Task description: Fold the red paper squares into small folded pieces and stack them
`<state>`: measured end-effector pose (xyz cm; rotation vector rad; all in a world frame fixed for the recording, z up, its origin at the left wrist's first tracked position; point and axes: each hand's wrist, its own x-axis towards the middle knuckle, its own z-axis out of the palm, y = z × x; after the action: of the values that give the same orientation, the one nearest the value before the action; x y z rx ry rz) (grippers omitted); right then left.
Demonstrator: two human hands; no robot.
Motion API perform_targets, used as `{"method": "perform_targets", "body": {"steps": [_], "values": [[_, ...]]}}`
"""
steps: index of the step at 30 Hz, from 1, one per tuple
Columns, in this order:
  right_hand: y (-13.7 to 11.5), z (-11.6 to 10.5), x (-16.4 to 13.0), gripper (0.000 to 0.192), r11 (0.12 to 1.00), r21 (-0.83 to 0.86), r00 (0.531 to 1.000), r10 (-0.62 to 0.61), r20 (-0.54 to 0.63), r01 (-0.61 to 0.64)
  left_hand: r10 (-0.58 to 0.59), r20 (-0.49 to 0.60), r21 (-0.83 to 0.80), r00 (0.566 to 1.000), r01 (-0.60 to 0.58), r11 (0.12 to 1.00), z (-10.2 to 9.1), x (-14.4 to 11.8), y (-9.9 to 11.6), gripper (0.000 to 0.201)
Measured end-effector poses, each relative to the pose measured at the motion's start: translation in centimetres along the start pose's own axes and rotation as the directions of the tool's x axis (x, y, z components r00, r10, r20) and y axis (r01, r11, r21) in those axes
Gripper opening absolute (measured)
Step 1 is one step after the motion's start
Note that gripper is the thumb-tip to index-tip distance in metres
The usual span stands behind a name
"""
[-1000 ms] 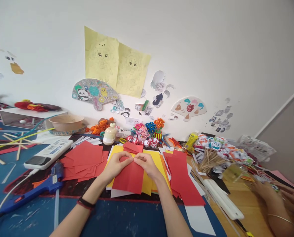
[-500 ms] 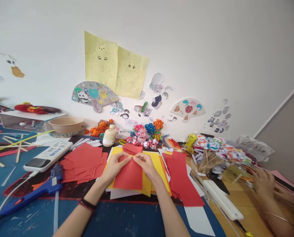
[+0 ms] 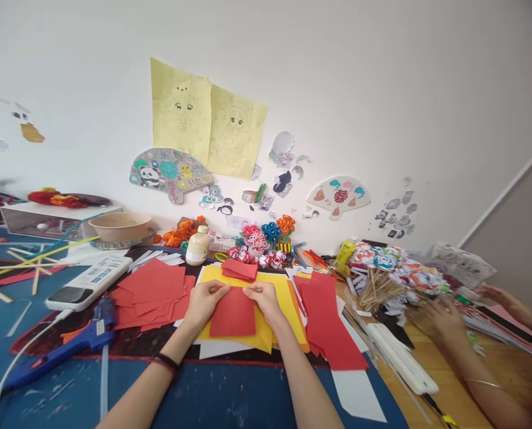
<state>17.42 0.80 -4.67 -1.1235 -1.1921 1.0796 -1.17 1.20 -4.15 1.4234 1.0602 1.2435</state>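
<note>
At centre frame, the left hand (image 3: 205,300) and right hand (image 3: 264,301) pinch the top edge of a red paper sheet (image 3: 233,313), fingers clamped on it, over yellow paper (image 3: 283,298); a blue glue gun (image 3: 60,348) lies lower left.

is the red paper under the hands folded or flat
Folded, it seems: the red sheet looks short, both hands pinching its top edge.
</note>
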Motion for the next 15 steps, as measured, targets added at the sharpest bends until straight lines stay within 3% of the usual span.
{"method": "perform_targets", "body": {"steps": [7, 12, 15], "values": [[-0.8, -0.2, -0.4, 0.040, 0.996, 0.087, 1.000, -0.003, 0.005, 0.002, 0.037, -0.031, -0.081, 0.999, -0.039, 0.996, -0.4, 0.5, -0.6, 0.045], [-1.4, -0.2, -0.8, 0.048, 0.990, 0.141, 0.984, -0.005, 0.178, -0.020, 0.061, -0.016, -0.156, 0.998, -0.063, 0.986, -0.2, 0.6, -0.1, 0.045], [-1.1, -0.3, -0.7, 0.046, 0.981, 0.193, 0.991, -0.027, 0.134, 0.000, 0.016, -0.015, -0.134, 1.000, -0.018, 0.991, -0.2, 0.6, -0.2, 0.047]]}}
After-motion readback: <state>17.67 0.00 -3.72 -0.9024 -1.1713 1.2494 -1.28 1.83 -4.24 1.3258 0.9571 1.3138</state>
